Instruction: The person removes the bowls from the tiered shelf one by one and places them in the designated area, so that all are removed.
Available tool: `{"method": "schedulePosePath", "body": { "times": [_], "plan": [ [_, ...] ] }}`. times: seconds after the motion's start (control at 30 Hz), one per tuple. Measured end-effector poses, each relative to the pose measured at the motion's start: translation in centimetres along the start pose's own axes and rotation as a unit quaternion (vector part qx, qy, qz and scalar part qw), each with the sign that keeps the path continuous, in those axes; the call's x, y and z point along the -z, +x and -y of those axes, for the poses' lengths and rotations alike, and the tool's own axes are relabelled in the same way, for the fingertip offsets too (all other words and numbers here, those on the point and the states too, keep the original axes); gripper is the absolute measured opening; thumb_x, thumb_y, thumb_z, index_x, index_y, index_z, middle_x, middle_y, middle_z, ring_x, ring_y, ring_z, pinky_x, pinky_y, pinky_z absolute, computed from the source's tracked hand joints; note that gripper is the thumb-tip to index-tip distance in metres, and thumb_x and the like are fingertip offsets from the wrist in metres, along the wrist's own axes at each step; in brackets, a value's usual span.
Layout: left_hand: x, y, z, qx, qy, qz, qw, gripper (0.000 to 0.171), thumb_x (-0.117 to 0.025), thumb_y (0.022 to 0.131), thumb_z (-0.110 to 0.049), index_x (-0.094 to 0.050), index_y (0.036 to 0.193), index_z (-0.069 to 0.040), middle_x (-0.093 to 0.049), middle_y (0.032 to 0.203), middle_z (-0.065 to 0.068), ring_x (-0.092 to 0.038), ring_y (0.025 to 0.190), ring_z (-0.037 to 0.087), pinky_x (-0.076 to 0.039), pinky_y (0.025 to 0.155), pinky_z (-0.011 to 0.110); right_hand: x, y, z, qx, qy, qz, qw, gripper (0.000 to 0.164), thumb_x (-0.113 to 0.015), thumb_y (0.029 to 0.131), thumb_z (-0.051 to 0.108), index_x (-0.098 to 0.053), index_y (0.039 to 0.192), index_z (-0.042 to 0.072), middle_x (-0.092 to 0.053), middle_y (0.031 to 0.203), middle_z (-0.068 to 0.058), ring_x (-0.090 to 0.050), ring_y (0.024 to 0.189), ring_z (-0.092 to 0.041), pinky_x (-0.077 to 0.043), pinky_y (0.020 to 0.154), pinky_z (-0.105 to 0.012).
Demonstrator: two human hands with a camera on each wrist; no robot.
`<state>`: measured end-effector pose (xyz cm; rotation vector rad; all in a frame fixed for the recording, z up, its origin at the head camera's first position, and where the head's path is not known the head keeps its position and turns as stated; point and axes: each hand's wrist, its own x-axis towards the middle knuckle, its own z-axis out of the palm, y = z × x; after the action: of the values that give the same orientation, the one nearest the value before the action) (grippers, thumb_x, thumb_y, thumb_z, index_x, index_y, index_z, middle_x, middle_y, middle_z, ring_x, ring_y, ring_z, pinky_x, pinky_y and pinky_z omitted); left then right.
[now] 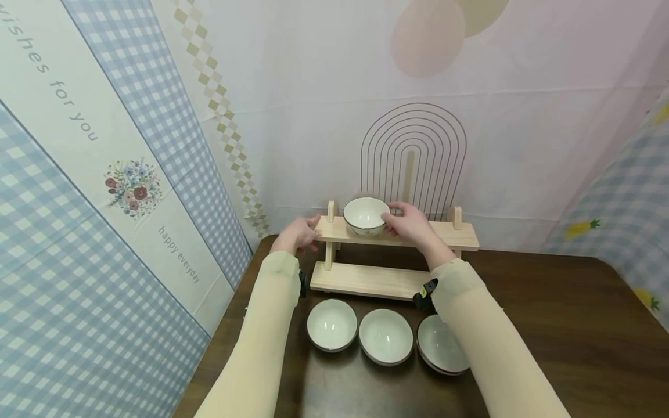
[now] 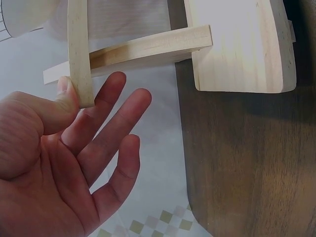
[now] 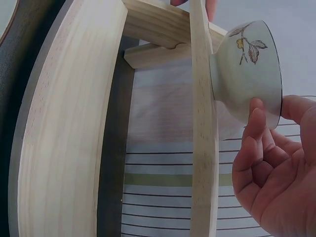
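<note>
On the upper board of a two-tier wooden rack (image 1: 360, 278) is a white bowl (image 1: 365, 212) with a dark rim. A leaf sprig decorates its outside, and its foot meets the board in the right wrist view. My right hand (image 1: 411, 223) pinches the bowl's right side, thumb and fingers on either side of the rim (image 3: 281, 79). At the rack's left end, my left hand (image 1: 296, 234) grips the upper board (image 2: 79, 54) by its edge. The thumb lies on the board; the other fingers spread below and beyond it.
Three places in a row before the rack hold bowls: a left bowl (image 1: 332, 325), a middle bowl (image 1: 385, 337) and a right pair of stacked bowls (image 1: 441, 343), partly behind my right sleeve. The dark wooden table (image 1: 549, 313) meets a printed cloth (image 1: 308, 116) behind.
</note>
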<state>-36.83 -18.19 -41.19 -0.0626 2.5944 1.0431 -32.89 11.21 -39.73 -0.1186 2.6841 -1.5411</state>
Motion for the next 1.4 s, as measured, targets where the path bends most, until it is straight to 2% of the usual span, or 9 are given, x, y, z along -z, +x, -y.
{"method": "schedulePosePath", "body": {
  "times": [0.2, 0.4, 0.53, 0.77, 0.97, 1.1, 1.17, 1.3, 1.4],
  "plan": [
    [0.0, -0.3, 0.1, -0.004, 0.002, -0.002, 1.0000, 0.068, -0.060, 0.112, -0.022, -0.027, 0.170, -0.033, -0.076, 0.127, 0.011, -0.076, 0.106, 0.032, -0.054, 0.064, 0.036, -0.3, -0.3, -0.1, -0.002, 0.001, -0.006, 1.000, 0.059, -0.059, 0.110, 0.031, -0.044, 0.161, 0.004, -0.074, 0.096, -0.012, -0.068, 0.086, -0.022, -0.058, 0.080, -0.040],
    [0.1, -0.8, 0.1, -0.008, 0.007, -0.005, 0.9999, 0.067, -0.059, 0.112, -0.022, -0.027, 0.171, -0.032, -0.077, 0.124, 0.011, -0.076, 0.104, 0.031, -0.058, 0.080, 0.046, -0.5, -0.5, -0.1, 0.004, 0.005, -0.006, 1.000, 0.060, -0.059, 0.110, 0.030, -0.043, 0.161, 0.002, -0.074, 0.093, -0.011, -0.068, 0.084, -0.021, -0.058, 0.084, -0.045],
    [0.1, -0.9, 0.2, -0.009, 0.002, -0.003, 1.0000, 0.067, -0.058, 0.112, -0.022, -0.027, 0.171, -0.032, -0.077, 0.124, 0.012, -0.076, 0.104, 0.031, -0.059, 0.087, 0.049, -0.7, -0.7, -0.1, -0.003, 0.011, -0.009, 1.000, 0.060, -0.059, 0.110, 0.029, -0.043, 0.162, 0.003, -0.074, 0.092, -0.010, -0.069, 0.087, -0.025, -0.058, 0.087, -0.049],
    [0.2, -1.1, 0.5, -0.009, 0.004, -0.005, 0.9999, 0.066, -0.060, 0.112, -0.022, -0.029, 0.170, -0.032, -0.078, 0.121, 0.009, -0.077, 0.099, 0.028, -0.058, 0.077, 0.042, -0.9, -1.3, -0.2, -0.007, 0.024, -0.008, 1.000, 0.060, -0.058, 0.111, 0.028, -0.041, 0.163, 0.004, -0.074, 0.095, -0.012, -0.071, 0.093, -0.030, -0.057, 0.092, -0.052],
    [0.3, -1.2, 0.6, -0.008, 0.004, -0.003, 1.0000, 0.066, -0.060, 0.112, -0.022, -0.030, 0.170, -0.032, -0.078, 0.122, 0.010, -0.078, 0.099, 0.027, -0.057, 0.072, 0.038, -1.2, -1.5, -0.4, -0.005, 0.023, -0.009, 1.000, 0.061, -0.058, 0.110, 0.028, -0.040, 0.163, 0.003, -0.075, 0.095, -0.011, -0.071, 0.091, -0.026, -0.059, 0.086, -0.043],
    [0.3, -1.2, 0.7, -0.009, 0.002, -0.001, 1.0000, 0.066, -0.059, 0.112, -0.022, -0.029, 0.170, -0.033, -0.078, 0.122, 0.011, -0.078, 0.100, 0.029, -0.059, 0.078, 0.042, -1.3, -1.6, -0.4, -0.006, 0.019, -0.014, 1.000, 0.060, -0.058, 0.110, 0.027, -0.041, 0.163, 0.004, -0.075, 0.093, -0.010, -0.071, 0.089, -0.025, -0.059, 0.080, -0.036],
    [0.2, -1.2, 0.7, -0.011, -0.004, 0.003, 0.9999, 0.067, -0.059, 0.112, -0.021, -0.027, 0.171, -0.032, -0.078, 0.120, 0.012, -0.077, 0.102, 0.031, -0.059, 0.081, 0.045, -1.3, -1.6, -0.4, -0.007, 0.020, -0.017, 1.000, 0.059, -0.058, 0.110, 0.027, -0.042, 0.163, 0.005, -0.075, 0.093, -0.010, -0.071, 0.088, -0.025, -0.059, 0.080, -0.037],
    [0.0, -1.0, 0.7, -0.023, 0.001, 0.007, 0.9997, 0.069, -0.056, 0.113, -0.018, -0.024, 0.173, -0.029, -0.077, 0.119, 0.015, -0.076, 0.105, 0.033, -0.059, 0.080, 0.044, -1.4, -1.8, -0.4, -0.006, 0.028, -0.018, 0.999, 0.060, -0.057, 0.110, 0.024, -0.040, 0.163, 0.004, -0.074, 0.094, -0.011, -0.071, 0.088, -0.026, -0.060, 0.086, -0.045],
    [-0.2, -0.9, 0.6, -0.034, 0.023, 0.000, 0.9992, 0.068, -0.055, 0.113, -0.015, -0.024, 0.173, -0.025, -0.068, 0.135, 0.020, -0.071, 0.099, 0.033, -0.057, 0.072, 0.039, -1.5, -1.9, -0.3, -0.006, 0.030, -0.017, 0.999, 0.060, -0.056, 0.110, 0.023, -0.039, 0.164, 0.003, -0.074, 0.094, -0.011, -0.071, 0.088, -0.025, -0.059, 0.091, -0.051]
  ]
}}
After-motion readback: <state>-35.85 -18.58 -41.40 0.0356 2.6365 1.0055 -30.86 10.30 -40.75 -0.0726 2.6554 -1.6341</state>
